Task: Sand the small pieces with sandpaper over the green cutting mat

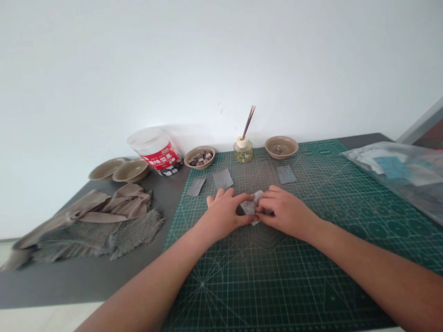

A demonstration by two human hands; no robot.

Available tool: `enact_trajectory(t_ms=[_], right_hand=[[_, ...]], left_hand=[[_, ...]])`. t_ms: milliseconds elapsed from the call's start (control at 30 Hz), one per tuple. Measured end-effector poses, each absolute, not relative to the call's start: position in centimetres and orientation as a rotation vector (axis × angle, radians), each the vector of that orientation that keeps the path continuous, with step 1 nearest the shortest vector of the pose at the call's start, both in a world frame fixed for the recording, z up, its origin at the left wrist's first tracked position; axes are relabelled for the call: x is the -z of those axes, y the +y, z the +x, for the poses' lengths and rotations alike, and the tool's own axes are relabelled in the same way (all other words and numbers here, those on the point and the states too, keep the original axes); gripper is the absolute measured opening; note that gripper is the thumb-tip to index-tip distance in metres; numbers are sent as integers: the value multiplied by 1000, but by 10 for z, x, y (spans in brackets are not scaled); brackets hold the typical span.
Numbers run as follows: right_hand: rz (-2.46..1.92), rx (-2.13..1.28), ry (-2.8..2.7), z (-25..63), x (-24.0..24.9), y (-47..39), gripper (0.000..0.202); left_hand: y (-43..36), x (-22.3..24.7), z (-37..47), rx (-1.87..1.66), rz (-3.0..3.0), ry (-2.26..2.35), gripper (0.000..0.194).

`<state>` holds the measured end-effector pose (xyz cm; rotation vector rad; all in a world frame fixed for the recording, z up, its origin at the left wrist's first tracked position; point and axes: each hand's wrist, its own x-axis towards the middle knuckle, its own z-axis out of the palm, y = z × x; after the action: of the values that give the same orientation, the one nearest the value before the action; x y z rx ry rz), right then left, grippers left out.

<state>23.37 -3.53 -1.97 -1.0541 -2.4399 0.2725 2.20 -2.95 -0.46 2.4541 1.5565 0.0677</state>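
Note:
A small light-grey sheet, apparently sandpaper, lies on the green cutting mat. My left hand holds down its left side, thumb at the near edge and index finger at the far edge, with the other fingers reaching forward on the mat. Over the sheet's right side, my right hand has its fingertips pinched together; whatever is between them is hidden. Further grey sheets lie beyond: a narrow one, a squarer one and a bluish-grey one.
At the back stand a bowl of small stones, a reed diffuser and a bowl with a few small pieces. Leftward are a plastic jar, two bowls and crumpled cloths. A clear plastic bag lies right.

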Motion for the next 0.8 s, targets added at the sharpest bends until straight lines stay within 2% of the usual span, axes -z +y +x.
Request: enact_trajectory(t_ms=[300, 800], right_hand=[[-1219, -184, -2389, 231, 21, -27, 12], [-1129, -298, -2398, 234, 18, -29, 12]], left_hand=[[-30, 3, 23, -77, 2442, 1552, 56], [-29, 6, 19, -101, 2450, 1544, 58]])
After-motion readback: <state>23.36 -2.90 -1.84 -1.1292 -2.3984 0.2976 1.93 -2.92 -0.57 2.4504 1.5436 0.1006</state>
